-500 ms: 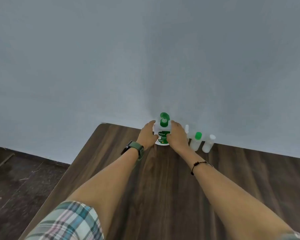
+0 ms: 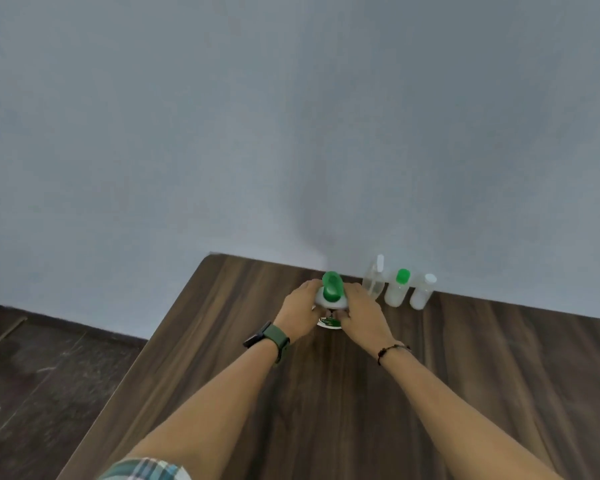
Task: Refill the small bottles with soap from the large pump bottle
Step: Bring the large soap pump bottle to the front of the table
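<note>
The large pump bottle (image 2: pixel 330 299), gripped by the left hand (image 2: pixel 300 311) and right hand (image 2: pixel 359 315), fingers curled round it, has come nearer across the table (image 2: pixel 430 393), away from three capped small bottles (image 2: pixel 397 288); refilling hasn't begun.

Most of the pump bottle (image 2: pixel 330 299) is hidden: the left hand (image 2: pixel 300 311) and right hand (image 2: pixel 361 315) cover its sides, leaving only the green pump head and a blurred sliver of label (unreadable). The fingertips behind it are out of sight. The tabletop (image 2: pixel 326 393) runs off the bottom and right edges.
</note>
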